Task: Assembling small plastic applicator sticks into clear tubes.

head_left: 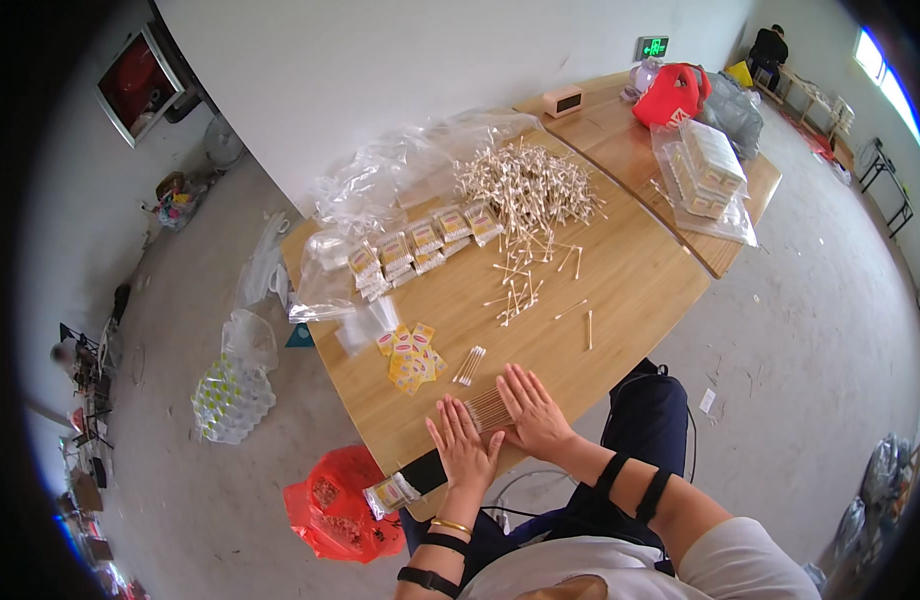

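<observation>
The row of cotton swabs (490, 409) lies between the flat, open-fingered left hand (464, 452) and right hand (537, 418), its sticks seemingly running from one hand to the other, neither clearly nearer.

Pale wood desk (635, 275), seam slanting across, second wood top (612, 140) beyond it. Toward the back: big loose heap of white-tipped swabs (528, 190), crumpled clear plastic (375, 182) to its left. In front of the plastic: small packets (423, 237) in a line. Nearer the front: scatter of yellow cards (412, 357), small swab bundle (469, 366) beside; flat row of swabs (490, 410) close to the near edge. Stray swab (590, 330) farther right. Past the seam: small pinkish box (557, 103), red bag (670, 100), grey plastic bag (735, 118), clear-wrapped stack of packs (712, 158).
</observation>
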Tool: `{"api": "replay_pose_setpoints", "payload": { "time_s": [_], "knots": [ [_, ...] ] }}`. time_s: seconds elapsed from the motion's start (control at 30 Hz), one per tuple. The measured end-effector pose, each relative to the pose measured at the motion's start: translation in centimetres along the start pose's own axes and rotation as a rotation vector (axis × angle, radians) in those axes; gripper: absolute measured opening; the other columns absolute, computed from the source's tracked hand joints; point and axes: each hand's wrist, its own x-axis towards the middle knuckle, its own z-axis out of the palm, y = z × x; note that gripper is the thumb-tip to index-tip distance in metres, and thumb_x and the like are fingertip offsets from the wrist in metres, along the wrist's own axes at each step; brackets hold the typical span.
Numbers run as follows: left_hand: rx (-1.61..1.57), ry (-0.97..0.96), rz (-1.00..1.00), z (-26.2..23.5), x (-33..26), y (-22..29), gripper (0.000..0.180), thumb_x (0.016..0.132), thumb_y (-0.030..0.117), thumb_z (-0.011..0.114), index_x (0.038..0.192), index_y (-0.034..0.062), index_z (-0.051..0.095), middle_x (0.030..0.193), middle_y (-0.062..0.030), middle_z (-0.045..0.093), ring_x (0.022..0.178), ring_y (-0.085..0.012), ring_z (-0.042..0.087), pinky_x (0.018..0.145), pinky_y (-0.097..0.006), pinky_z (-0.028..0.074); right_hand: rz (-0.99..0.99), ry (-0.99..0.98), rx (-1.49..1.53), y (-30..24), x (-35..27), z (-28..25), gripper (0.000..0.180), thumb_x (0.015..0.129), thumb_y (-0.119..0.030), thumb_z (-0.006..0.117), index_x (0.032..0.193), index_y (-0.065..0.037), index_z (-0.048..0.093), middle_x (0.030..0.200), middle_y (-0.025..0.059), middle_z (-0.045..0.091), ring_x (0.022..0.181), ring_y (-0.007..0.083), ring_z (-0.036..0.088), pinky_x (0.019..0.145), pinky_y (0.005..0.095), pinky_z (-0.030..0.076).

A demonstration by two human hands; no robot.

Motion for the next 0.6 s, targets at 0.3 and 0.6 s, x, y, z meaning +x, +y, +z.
{"api": "replay_pose_setpoints", "payload": {
  "time_s": [0.3,0.6],
  "knots": [
    [0.031,0.004,-0.010,-0.7,0.2,0.1,0.095,0.097,0.062,0.038,0.154,-0.0094,0.013,0.163,-0.0270,0.014,0.153,-0.0388,0.010,0.123,-0.056,0.001,0.054,-0.013,-0.087,1.3,-0.6,-0.8,0.087,0.091,-0.052,0.057,0.151,0.005,0.031,0.161,0.0202,0.027,0.152,0.0317,0.020,0.124,0.0457,0.014],
    [-0.031,-0.004,-0.018,-0.9,0.0,-0.1,0.099,0.093,0.058,0.052,0.155,-0.0085,0.012,0.163,-0.0263,0.014,0.153,-0.0383,0.010,0.123,-0.056,0.003,-0.009,-0.037,-0.041,1.9,-0.3,-1.7,0.087,0.089,-0.051,0.061,0.152,0.001,0.032,0.160,0.0187,0.028,0.151,0.0306,0.023,0.124,0.0460,0.015]
  ]
}}
